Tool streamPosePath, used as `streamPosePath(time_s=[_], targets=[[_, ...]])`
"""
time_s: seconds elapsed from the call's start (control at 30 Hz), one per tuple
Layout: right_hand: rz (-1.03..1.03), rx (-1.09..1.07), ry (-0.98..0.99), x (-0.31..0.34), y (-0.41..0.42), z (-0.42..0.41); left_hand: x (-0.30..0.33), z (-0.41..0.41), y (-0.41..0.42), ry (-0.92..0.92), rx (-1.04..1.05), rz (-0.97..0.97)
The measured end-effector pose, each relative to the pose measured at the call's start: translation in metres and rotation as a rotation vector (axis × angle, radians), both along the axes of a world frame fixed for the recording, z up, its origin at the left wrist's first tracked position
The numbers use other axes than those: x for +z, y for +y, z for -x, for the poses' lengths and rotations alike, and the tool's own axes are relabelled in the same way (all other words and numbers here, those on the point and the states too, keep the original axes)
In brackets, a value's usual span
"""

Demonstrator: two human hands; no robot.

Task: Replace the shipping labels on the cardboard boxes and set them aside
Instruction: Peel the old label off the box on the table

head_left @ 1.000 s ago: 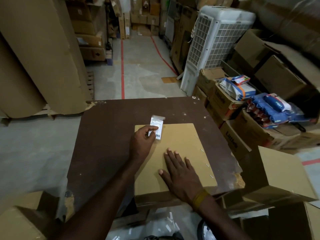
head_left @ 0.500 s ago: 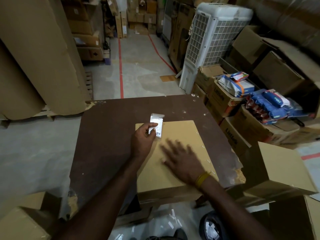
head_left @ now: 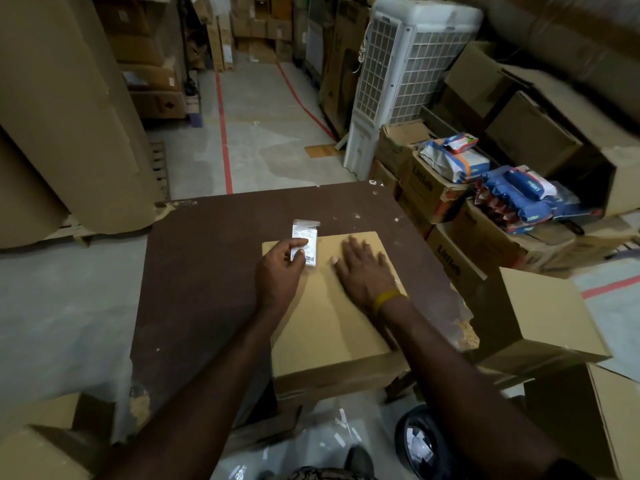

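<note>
A plain cardboard box point(head_left: 325, 327) lies flat on the dark brown table point(head_left: 207, 271), its near end overhanging the table's front edge. My left hand point(head_left: 278, 271) pinches a white shipping label point(head_left: 306, 245) with a barcode at the box's far left corner; the label's top sticks up past the box edge. My right hand point(head_left: 363, 270) lies flat, fingers straight, on the far right part of the box top. A yellow band is on that wrist.
Big brown paper rolls point(head_left: 59, 116) stand at the left. A white air cooler point(head_left: 398, 81) and stacked cartons with blue packets point(head_left: 526, 195) fill the right. Another plain box point(head_left: 540, 317) sits right of the table. A black bin point(head_left: 420, 445) and paper scraps lie on the floor below.
My right hand has slid from the near middle of the box up to its far right part. My left hand has kept hold of the label at the far left corner.
</note>
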State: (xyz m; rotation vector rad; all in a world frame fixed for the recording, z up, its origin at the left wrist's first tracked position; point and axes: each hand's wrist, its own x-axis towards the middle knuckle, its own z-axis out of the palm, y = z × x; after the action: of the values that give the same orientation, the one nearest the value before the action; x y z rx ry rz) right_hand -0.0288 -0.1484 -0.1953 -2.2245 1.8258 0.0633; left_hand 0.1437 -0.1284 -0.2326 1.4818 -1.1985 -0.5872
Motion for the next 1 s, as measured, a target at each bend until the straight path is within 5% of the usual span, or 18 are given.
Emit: streamPosePath(time_s=[0.07,0.17,0.27,0.47,0.63,0.83,1.0], targets=[[-0.002,-0.101,-0.075,0.010,-0.005,0.004,0.000,-0.001,0.000,0.007,-0.002,-0.001],[0.009,0.196,-0.158,0.011,0.048,-0.008,0.000,-0.004,0.001,0.026,0.007,0.008],[0.015,0.409,-0.022,-0.009,0.105,0.006,0.000,-0.001,-0.001,0.055,-0.008,0.017],[-0.093,-0.371,0.006,0.001,0.071,0.063,0.008,0.005,0.004,-0.005,-0.019,0.014],[0.005,0.114,-0.086,0.006,0.128,0.030,0.015,0.004,0.028,0.037,-0.101,0.099],[0.056,-0.401,-0.147,-0.014,0.099,0.065,0.009,0.021,0.090,0.574,0.080,0.007],[0.094,-0.415,-0.287,-0.023,0.103,0.079,0.009,0.037,0.104,0.597,0.093,0.015]])
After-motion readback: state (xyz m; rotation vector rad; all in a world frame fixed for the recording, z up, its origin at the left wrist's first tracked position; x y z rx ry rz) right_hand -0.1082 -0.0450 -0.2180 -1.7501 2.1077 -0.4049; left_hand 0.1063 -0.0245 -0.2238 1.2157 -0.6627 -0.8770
